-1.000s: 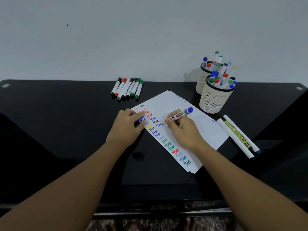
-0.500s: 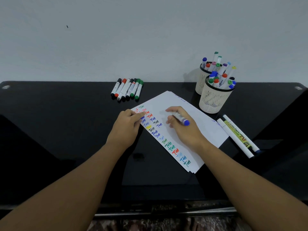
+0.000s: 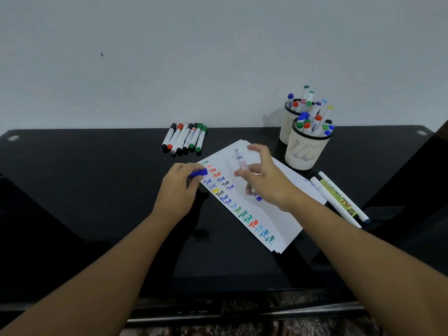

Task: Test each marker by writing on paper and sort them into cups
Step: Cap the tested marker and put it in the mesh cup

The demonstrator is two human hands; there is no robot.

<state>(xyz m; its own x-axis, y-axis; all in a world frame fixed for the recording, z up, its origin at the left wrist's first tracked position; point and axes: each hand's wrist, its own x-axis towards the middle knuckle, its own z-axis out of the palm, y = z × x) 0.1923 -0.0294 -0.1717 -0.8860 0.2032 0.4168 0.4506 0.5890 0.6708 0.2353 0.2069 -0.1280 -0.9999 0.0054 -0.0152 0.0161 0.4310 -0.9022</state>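
- Blue marker (image 3: 242, 166) is over the paper (image 3: 266, 214), blurry in the right hand (image 3: 264, 180); can't tell how its fingers grip it.
- Left hand (image 3: 178, 190) pinches the blue cap (image 3: 198, 173).
- Looks tested, so recap, then into a cup (image 3: 306, 151).

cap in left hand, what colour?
Blue: the cap pinched in the left hand, head view.

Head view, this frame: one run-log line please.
left hand: holds blue cap | right hand: blurred, holds uncapped marker over paper | near cup: filled | untested row: waiting
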